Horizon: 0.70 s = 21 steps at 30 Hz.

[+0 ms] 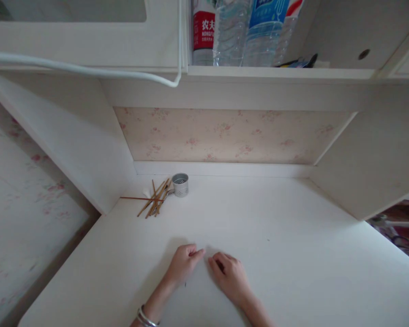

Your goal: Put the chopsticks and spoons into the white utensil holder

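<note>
My left hand (pixel 184 262) rests on the white desk (pixel 286 272), its fingers curled in and the thumb pointing right; nothing shows in it. Close by on the right lies my right hand (pixel 229 277), loosely curled into a fist, with a small gap showing and no object in it. The two hands are apart. Beyond them, toward the back left, several chopsticks (pixel 153 203) lie in a crossed pile. Touching the pile, a small grey perforated metal cup (pixel 180 186) stands upright. A metal utensil (pixel 169 192), partly hidden, lies among the sticks.
Above the desk, an open shelf (pixel 279 72) holds several plastic bottles (pixel 231 36). A white cable (pixel 88 70) hangs under the cabinet at the left. White side panels (pixel 78 136) and a floral wall (pixel 218 136) close off the desk's back. A small white item (pixel 146 192) sits beside the chopsticks.
</note>
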Each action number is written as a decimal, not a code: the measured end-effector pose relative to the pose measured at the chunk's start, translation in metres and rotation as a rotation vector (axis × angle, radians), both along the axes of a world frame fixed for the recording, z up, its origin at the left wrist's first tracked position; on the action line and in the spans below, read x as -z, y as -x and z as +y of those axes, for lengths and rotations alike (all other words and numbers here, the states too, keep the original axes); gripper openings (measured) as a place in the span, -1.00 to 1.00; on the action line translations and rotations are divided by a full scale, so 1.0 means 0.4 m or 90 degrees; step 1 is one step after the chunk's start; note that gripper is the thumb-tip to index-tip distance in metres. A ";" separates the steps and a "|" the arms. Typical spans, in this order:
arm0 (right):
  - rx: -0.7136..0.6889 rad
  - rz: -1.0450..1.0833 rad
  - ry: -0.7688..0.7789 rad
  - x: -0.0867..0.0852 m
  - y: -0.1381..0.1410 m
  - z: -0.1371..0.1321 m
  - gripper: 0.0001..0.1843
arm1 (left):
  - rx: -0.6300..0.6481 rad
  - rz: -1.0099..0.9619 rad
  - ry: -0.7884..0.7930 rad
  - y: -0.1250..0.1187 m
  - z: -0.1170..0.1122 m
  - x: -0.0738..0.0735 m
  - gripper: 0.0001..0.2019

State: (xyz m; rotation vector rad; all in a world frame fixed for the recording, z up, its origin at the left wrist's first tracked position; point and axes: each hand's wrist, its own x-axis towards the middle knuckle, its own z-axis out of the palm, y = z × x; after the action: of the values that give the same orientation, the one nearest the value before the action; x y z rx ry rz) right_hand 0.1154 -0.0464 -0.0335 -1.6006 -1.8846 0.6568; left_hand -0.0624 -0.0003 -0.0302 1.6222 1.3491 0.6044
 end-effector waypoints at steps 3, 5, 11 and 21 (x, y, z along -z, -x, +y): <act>-0.010 -0.041 -0.014 -0.005 0.002 -0.007 -0.67 | -0.012 -0.035 0.021 0.010 -0.006 -0.002 -0.54; -0.010 -0.048 -0.014 -0.007 0.002 -0.009 -0.67 | -0.020 -0.045 0.024 0.012 -0.010 -0.003 -0.54; -0.013 -0.055 -0.008 -0.008 0.002 -0.003 -0.66 | -0.013 -0.056 0.019 0.013 -0.013 -0.002 -0.53; -0.004 -0.077 0.011 -0.011 0.008 0.007 -0.65 | -0.032 -0.055 0.013 0.019 -0.026 -0.013 -0.50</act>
State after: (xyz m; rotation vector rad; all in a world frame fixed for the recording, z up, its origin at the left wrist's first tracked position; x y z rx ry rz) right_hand 0.1120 -0.0435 -0.0290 -1.6801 -1.9765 0.5922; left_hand -0.0701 -0.0109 -0.0252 1.5333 1.3316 0.6812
